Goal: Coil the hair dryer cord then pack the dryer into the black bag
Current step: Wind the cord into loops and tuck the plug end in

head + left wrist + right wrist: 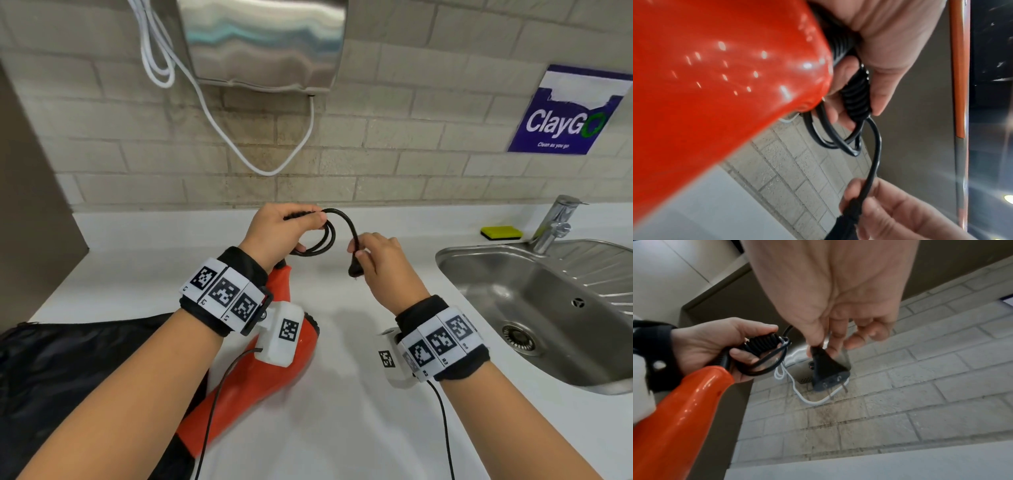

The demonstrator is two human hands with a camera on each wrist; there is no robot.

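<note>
The orange hair dryer (246, 387) lies across the white counter (342, 411), its handle pointing up toward my left hand (284, 233). That hand grips the ribbed cord end and several black cord loops (322, 240); the loops (830, 138) also show in the left wrist view beside the orange body (715, 81). My right hand (380, 260) pinches the cord just above the black plug (828, 369), which hangs with its prongs down. A short arc of cord joins the two hands. The black bag (68, 377) lies at the counter's left, under my left forearm.
A steel sink (548, 308) with a tap (555, 222) is set into the counter at right, a yellow sponge (501, 233) behind it. A steel wall dryer (263, 44) with a white cable (219, 126) hangs on the brick wall. A blue sign (565, 113) is at right.
</note>
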